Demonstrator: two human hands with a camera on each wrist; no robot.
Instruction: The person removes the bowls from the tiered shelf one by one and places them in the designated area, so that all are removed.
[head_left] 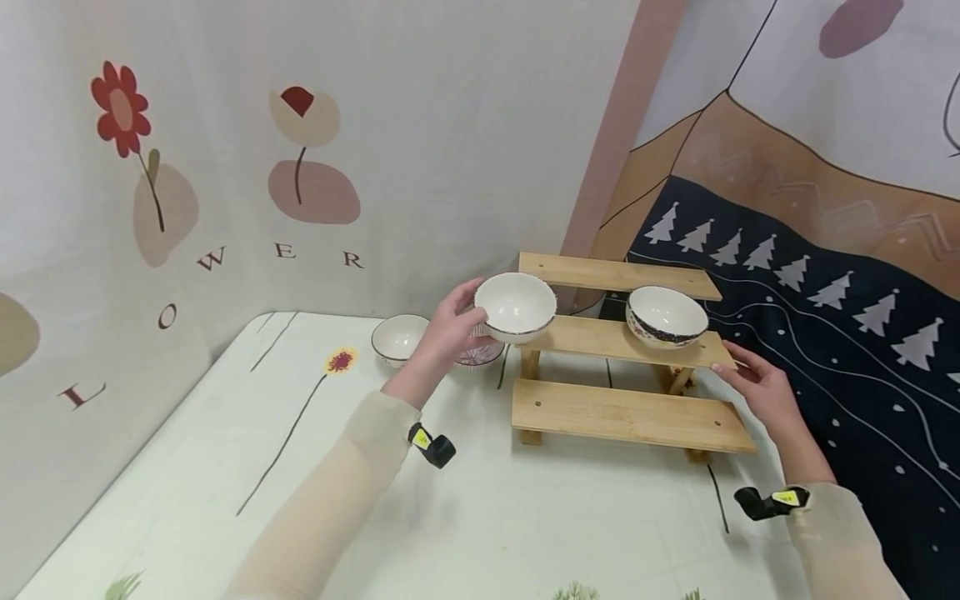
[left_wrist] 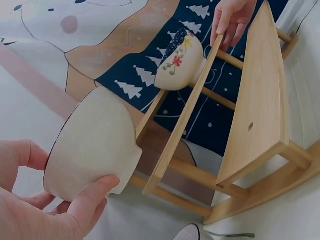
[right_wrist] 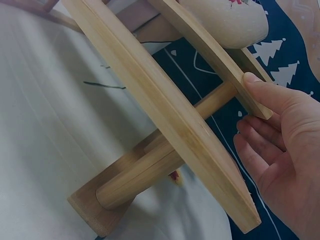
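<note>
My left hand (head_left: 452, 327) grips a white bowl (head_left: 516, 304) with a thin dark rim, thumb low on its outer side. In the head view this bowl overlaps the left end of the middle board of a three-step wooden shelf (head_left: 633, 414); whether they touch, I cannot tell. At the board's right end, my right hand (head_left: 767, 390) pinches the wood, its thumb (right_wrist: 270, 92) on the edge. A second bowl (left_wrist: 176, 67), with painted flowers and a dark blue patch, stands upright on that same board towards the right.
Behind my left hand, a white bowl (head_left: 397, 337) and a pink-patterned bowl (head_left: 482, 355) stand on the white tablecloth (head_left: 450, 533), partly hidden. A printed curtain (head_left: 450, 150) hangs behind the table, and a dark blue cloth with trees (head_left: 840, 367) lies beyond the shelf's right side.
</note>
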